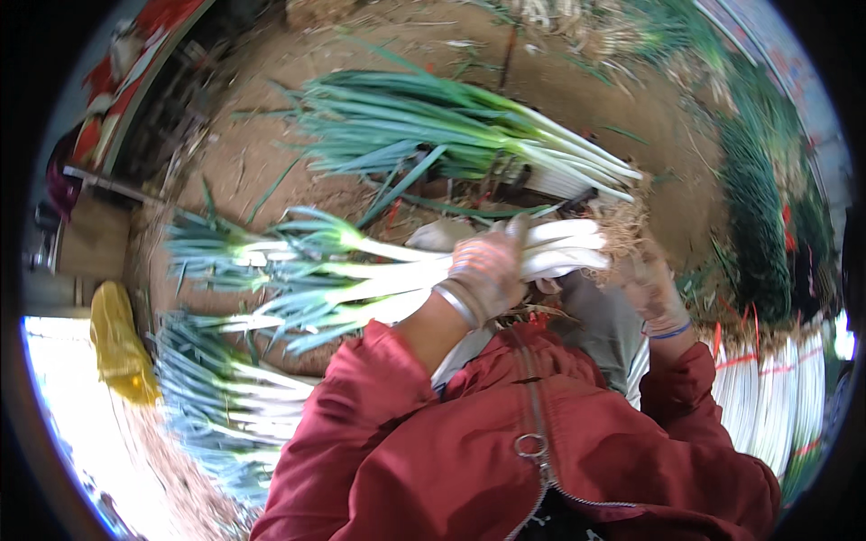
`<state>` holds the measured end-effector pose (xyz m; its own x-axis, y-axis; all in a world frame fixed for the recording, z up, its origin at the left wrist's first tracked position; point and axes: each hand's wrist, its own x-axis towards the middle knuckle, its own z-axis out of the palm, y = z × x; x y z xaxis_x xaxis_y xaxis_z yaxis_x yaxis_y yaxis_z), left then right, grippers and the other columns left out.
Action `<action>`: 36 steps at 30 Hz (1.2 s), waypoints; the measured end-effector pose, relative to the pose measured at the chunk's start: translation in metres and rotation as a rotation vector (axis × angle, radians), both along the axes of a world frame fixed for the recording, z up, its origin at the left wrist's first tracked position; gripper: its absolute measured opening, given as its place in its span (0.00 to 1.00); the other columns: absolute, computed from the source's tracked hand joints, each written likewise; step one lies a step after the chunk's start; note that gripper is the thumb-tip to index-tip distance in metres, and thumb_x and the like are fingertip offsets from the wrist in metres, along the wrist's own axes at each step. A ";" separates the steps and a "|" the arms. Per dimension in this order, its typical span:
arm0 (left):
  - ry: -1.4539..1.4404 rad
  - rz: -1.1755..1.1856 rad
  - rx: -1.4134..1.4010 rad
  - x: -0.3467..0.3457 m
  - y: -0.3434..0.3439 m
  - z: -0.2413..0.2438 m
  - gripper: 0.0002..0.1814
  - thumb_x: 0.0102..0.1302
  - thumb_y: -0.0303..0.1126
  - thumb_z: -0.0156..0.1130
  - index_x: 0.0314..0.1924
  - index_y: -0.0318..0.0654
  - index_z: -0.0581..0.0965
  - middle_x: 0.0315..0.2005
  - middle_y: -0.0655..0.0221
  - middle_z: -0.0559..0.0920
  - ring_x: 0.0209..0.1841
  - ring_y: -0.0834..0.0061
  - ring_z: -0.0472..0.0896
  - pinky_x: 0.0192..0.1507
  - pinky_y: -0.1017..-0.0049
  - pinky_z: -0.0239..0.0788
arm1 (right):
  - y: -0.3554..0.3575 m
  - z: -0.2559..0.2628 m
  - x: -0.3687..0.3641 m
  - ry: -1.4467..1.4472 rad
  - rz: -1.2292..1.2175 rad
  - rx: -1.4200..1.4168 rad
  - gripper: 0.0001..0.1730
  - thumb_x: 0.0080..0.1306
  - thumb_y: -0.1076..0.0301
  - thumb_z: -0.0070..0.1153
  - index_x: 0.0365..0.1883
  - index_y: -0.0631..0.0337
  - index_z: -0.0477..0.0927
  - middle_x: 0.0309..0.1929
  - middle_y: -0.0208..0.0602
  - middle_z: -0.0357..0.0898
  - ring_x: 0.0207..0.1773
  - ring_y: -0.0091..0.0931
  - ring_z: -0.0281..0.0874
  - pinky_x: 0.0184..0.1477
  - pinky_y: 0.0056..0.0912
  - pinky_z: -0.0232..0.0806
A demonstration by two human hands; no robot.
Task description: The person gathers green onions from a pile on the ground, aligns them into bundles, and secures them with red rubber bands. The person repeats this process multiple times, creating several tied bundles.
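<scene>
My left hand [490, 267], in a light striped work glove, grips a bunch of long green onions [385, 274] by the white stalks. Their leaves point left and their rooted ends lie to the right. My right hand [649, 287], gloved and blurred, is at the roots [616, 233] of this bunch; whether its fingers hold them I cannot tell. Beyond my hands, a larger pile of green onions [433, 128] rests with its roots to the right, over a partly hidden dark rack.
More loose green onions [264, 399] lie at the lower left, near a yellow sack [122, 345]. Bundles tied with red bands [758, 392] are at the right. A dark green heap of leaves [754, 216] stands behind them. Scraps litter the dirt floor [270, 88].
</scene>
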<state>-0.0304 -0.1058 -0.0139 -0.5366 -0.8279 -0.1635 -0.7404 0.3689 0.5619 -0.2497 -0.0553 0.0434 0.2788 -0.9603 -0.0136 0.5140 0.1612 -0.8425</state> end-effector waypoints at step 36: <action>0.398 0.561 0.103 0.157 0.080 -0.126 0.35 0.48 0.34 0.72 0.56 0.32 0.69 0.39 0.67 0.83 0.44 0.74 0.82 0.49 0.69 0.74 | -0.153 0.028 0.075 0.465 -0.172 -0.247 0.26 0.73 0.65 0.44 0.60 0.80 0.63 0.50 0.56 0.75 0.55 0.38 0.77 0.55 0.37 0.75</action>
